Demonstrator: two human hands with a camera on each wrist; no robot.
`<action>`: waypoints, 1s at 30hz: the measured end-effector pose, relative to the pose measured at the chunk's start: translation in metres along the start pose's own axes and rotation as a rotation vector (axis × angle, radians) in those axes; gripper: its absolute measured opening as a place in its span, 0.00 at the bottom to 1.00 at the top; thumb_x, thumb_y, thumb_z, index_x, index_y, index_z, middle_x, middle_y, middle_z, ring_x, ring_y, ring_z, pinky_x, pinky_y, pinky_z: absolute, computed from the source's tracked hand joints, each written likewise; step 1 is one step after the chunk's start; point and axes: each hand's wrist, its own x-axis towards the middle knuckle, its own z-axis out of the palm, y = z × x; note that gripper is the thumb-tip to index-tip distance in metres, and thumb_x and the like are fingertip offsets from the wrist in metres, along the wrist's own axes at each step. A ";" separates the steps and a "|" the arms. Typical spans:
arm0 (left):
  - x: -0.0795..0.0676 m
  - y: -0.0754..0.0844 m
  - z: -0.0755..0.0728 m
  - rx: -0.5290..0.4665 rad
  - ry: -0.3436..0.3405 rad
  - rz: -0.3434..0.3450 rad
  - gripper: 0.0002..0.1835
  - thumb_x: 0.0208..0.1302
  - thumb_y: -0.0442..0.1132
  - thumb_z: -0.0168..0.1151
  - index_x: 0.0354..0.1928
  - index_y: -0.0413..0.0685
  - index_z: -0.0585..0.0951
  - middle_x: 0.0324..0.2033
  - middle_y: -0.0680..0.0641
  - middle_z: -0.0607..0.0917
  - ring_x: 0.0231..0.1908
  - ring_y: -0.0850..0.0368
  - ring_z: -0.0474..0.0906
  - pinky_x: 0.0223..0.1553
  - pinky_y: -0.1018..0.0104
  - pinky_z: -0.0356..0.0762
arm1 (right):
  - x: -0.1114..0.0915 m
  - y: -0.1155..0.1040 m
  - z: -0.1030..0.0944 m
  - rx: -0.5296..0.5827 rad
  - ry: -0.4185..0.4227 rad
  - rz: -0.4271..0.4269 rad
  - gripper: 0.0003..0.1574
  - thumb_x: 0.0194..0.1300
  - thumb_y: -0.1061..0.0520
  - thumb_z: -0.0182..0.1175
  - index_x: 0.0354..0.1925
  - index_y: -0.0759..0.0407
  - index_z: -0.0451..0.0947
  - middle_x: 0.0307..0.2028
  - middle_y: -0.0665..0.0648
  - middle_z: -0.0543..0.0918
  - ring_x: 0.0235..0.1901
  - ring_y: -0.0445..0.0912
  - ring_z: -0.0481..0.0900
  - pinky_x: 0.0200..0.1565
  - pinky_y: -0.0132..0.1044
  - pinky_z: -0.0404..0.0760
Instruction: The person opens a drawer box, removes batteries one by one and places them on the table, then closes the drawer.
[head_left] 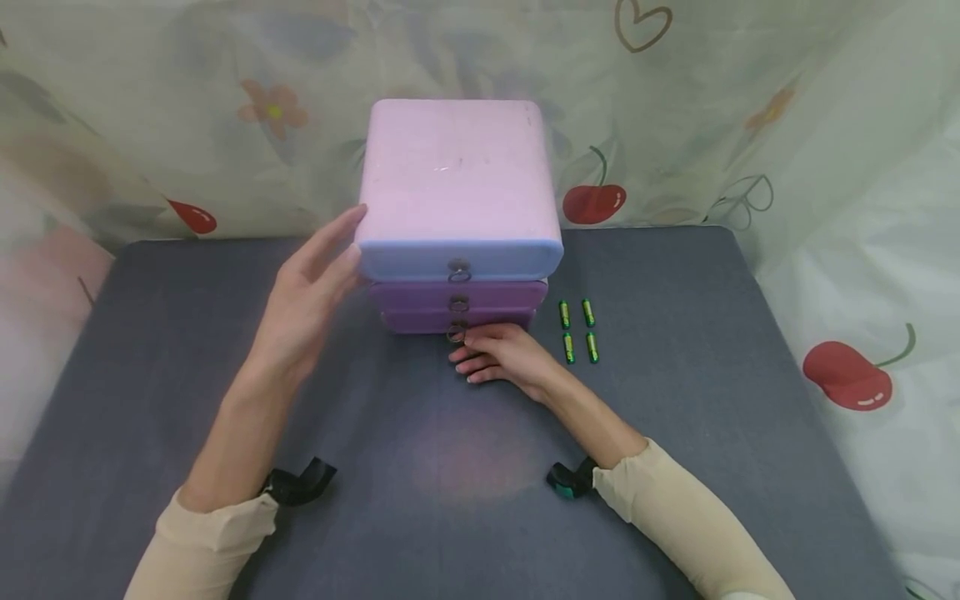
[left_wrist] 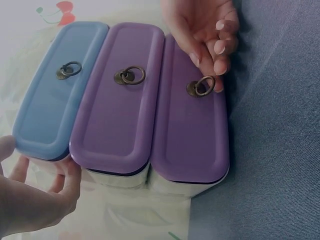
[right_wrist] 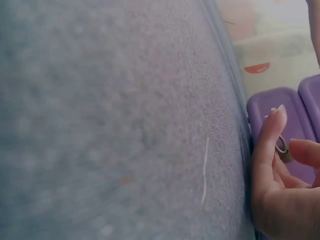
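A small three-drawer cabinet with a pink top [head_left: 457, 171] has one blue drawer front [head_left: 397, 260] above two purple ones. Each front carries a brass ring pull. My left hand [head_left: 303, 304] rests its fingers against the cabinet's left side, beside the blue drawer. Down at the bottom purple drawer [left_wrist: 187, 135], my right hand [head_left: 506, 358] has its fingertips right at the lowest ring pull [left_wrist: 205, 86]. The thumb and forefinger are apart in the left wrist view, the forefinger's tip overlapping the ring's edge. All the drawers appear closed.
Several green batteries [head_left: 588, 312] lie in two short rows on the grey table [head_left: 675, 400], right of the cabinet. Behind stands a curtain [head_left: 465, 50] printed with cherries and flowers. Each wrist wears a dark strap [head_left: 300, 483].
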 end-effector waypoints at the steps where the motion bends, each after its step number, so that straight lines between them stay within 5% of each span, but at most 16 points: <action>1: 0.000 0.000 0.000 0.001 0.000 0.001 0.26 0.72 0.38 0.59 0.71 0.51 0.70 0.71 0.48 0.66 0.69 0.53 0.63 0.66 0.64 0.66 | 0.002 0.000 0.000 0.013 -0.007 0.010 0.20 0.77 0.59 0.52 0.60 0.68 0.74 0.45 0.62 0.86 0.38 0.45 0.86 0.42 0.39 0.85; 10: 0.001 -0.002 0.003 0.068 0.022 0.024 0.27 0.71 0.36 0.61 0.70 0.53 0.72 0.71 0.51 0.67 0.69 0.52 0.64 0.68 0.62 0.62 | 0.015 0.001 0.007 0.049 -0.029 0.006 0.20 0.76 0.60 0.52 0.55 0.76 0.75 0.37 0.60 0.87 0.35 0.43 0.87 0.40 0.34 0.85; 17: 0.002 -0.005 0.008 0.159 0.091 0.127 0.24 0.70 0.34 0.61 0.67 0.50 0.75 0.68 0.49 0.73 0.60 0.52 0.74 0.62 0.66 0.69 | 0.016 0.000 0.010 -0.028 0.022 -0.002 0.18 0.76 0.61 0.53 0.51 0.77 0.78 0.35 0.61 0.88 0.32 0.42 0.87 0.37 0.34 0.85; 30: 0.003 -0.006 0.011 0.150 0.130 0.151 0.23 0.70 0.33 0.61 0.66 0.47 0.76 0.66 0.47 0.75 0.50 0.60 0.80 0.55 0.70 0.73 | 0.011 0.001 0.011 -0.054 0.019 0.006 0.17 0.76 0.61 0.53 0.50 0.76 0.79 0.34 0.61 0.87 0.31 0.42 0.87 0.37 0.35 0.85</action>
